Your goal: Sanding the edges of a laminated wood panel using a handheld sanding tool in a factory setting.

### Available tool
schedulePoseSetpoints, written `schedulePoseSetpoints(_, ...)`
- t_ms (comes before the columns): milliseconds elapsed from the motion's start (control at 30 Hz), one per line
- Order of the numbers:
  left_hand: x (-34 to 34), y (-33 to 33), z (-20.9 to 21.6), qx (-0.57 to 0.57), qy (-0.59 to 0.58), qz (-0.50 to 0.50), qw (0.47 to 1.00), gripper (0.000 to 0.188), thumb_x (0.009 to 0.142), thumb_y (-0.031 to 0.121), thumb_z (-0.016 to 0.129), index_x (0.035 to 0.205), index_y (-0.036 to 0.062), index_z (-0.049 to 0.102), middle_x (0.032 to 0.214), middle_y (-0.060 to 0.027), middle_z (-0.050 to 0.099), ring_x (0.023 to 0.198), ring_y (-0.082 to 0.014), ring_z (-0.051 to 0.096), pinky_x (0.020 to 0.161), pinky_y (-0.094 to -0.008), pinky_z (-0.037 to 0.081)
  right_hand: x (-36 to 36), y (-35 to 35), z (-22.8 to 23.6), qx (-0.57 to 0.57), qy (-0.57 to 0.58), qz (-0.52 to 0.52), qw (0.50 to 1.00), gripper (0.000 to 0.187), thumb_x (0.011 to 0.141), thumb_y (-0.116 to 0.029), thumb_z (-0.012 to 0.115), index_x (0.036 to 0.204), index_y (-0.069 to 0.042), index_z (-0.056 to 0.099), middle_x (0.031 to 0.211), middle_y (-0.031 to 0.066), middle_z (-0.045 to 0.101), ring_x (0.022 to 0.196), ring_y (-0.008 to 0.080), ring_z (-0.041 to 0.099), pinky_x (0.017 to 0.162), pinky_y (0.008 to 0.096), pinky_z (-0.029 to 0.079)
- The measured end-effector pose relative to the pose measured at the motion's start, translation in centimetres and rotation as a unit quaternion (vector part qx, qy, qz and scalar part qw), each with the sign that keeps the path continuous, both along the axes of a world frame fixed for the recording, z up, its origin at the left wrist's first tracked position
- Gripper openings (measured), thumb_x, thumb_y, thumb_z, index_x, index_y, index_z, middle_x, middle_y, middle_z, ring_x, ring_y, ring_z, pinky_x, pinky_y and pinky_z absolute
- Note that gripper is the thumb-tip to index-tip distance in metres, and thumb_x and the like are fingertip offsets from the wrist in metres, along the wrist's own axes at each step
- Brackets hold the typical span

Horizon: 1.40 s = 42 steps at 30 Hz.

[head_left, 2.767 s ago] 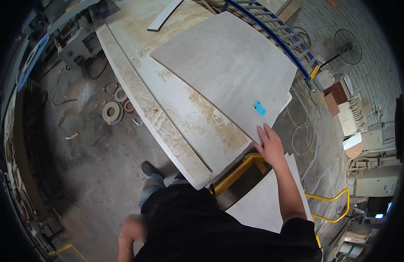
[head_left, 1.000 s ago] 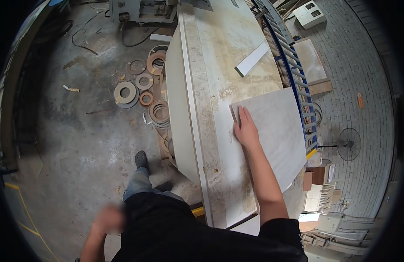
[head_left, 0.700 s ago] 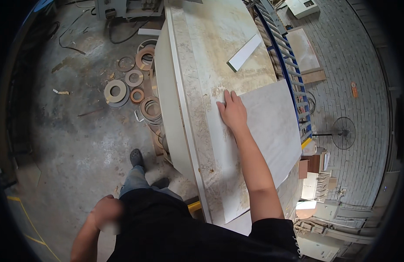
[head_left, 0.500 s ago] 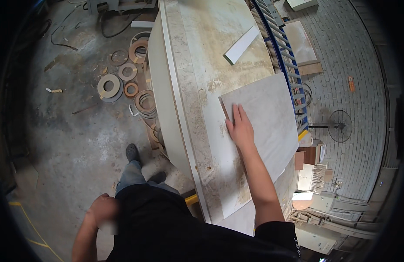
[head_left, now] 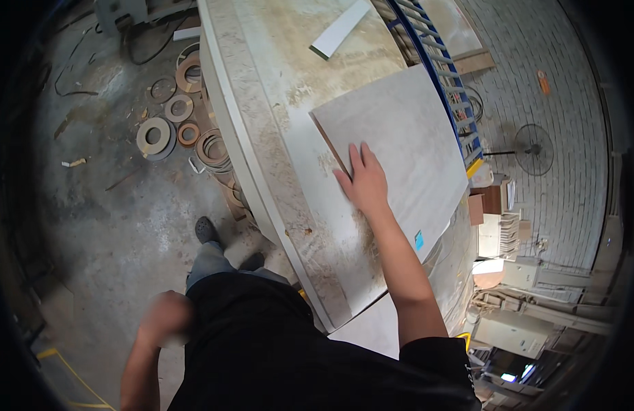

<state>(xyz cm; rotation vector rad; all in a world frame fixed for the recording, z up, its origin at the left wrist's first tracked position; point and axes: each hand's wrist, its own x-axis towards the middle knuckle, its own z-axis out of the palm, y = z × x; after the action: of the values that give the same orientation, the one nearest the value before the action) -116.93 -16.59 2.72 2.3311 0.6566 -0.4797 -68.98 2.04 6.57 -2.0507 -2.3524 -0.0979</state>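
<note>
My right hand (head_left: 366, 183) lies on the near-left edge of a flat grey panel (head_left: 406, 137) on the workbench (head_left: 262, 113). Its fingers stretch across the panel's top face, and the thumb sticks out past the brown-edged side. A small blue sticker (head_left: 419, 240) shows on the panel beside my right forearm. My left hand (head_left: 168, 318) hangs by my hip, smeared by blur, so its fingers cannot be made out. Further up the bench lies a white strip (head_left: 341, 29) with a dark green end.
Rolls of edge banding (head_left: 155, 137) lie on the concrete floor left of the bench. A blue roller conveyor (head_left: 444, 68) runs along the bench's far side. Beyond it are a standing fan (head_left: 534, 149) by the brick wall and stacked boards (head_left: 491, 229).
My view has shifted, so bench, panel and strip appear higher and further left. My right hand has slid along the panel's edge toward me. The blue sticker has come into sight.
</note>
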Motion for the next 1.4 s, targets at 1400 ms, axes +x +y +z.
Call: schedulePoseSetpoints(1400,0.4,-6.5,1.3,0.016,0.07,0.078,0.994,0.012,0.057,0.024,0.069,0.066,0.0155,0.069,0.084,-0.0009,0.068,0.09,-0.0204,0.066,0.086,-0.0335,0.048,3.9,-6.9,-3.2,0.077,0.03,0.0,0.997,0.054,0.091,-0.029,0.064,0.138,-0.005,0.051,0.145,0.0239,0.043,0.127,0.0439,0.047,0.109,0.0494,0.036)
